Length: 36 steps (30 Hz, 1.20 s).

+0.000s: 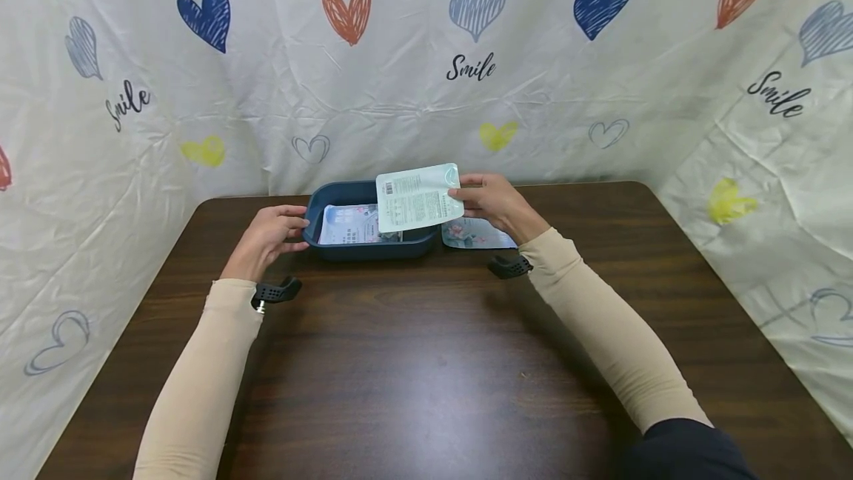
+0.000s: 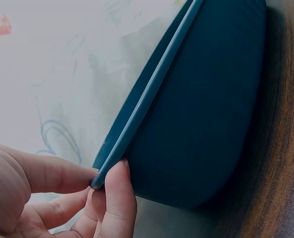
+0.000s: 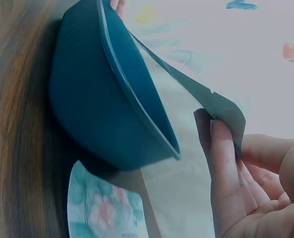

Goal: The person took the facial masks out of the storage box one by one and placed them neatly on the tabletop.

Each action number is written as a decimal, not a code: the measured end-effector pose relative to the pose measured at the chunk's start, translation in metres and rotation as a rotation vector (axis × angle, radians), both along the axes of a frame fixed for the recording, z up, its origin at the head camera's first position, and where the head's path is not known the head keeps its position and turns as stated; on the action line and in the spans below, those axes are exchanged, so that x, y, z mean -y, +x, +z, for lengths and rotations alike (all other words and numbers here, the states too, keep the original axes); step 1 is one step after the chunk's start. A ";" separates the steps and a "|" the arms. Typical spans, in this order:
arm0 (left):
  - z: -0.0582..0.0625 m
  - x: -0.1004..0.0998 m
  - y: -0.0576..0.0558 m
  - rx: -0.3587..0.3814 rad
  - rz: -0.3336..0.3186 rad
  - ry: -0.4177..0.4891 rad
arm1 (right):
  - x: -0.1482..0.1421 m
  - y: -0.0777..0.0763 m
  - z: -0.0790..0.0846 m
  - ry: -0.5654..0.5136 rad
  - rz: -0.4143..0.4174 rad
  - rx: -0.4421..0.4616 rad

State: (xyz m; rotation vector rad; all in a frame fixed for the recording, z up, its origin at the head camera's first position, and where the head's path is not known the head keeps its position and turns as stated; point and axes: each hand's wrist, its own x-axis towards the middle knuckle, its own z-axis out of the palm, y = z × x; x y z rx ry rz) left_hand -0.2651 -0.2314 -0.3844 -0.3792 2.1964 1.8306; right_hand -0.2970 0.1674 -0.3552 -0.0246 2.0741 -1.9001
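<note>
A dark blue plastic basin (image 1: 369, 251) stands on the table near its back edge. My left hand (image 1: 269, 234) is at the basin's left end, and in the left wrist view its thumb and fingers (image 2: 118, 198) pinch the rim. Over the basin's right part, my right hand (image 1: 493, 202) holds a pale green face mask sachet (image 1: 420, 198) by its right edge, printed text facing up. Inside the basin lies a light blue and white sachet (image 1: 346, 224), partly covered from sight. A flower-printed sachet (image 1: 476, 234) lies on the table beside the basin, under my right hand.
The dark brown wooden table (image 1: 400, 361) stretches toward me. A white curtain (image 1: 406, 87) printed with hearts and "Smile" hangs behind it and along both sides. Black bands with small cameras (image 1: 509, 267) are on both wrists.
</note>
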 end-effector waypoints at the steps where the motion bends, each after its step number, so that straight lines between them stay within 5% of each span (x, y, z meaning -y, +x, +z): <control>1: 0.000 0.000 0.000 0.000 0.001 0.000 | -0.003 0.000 -0.001 -0.005 -0.004 0.002; 26: 0.000 -0.002 0.000 0.000 0.010 -0.022 | -0.080 0.008 -0.004 0.014 -0.069 0.073; 36: -0.001 -0.003 -0.001 0.002 0.017 -0.026 | -0.115 0.014 -0.007 -0.098 -0.118 0.104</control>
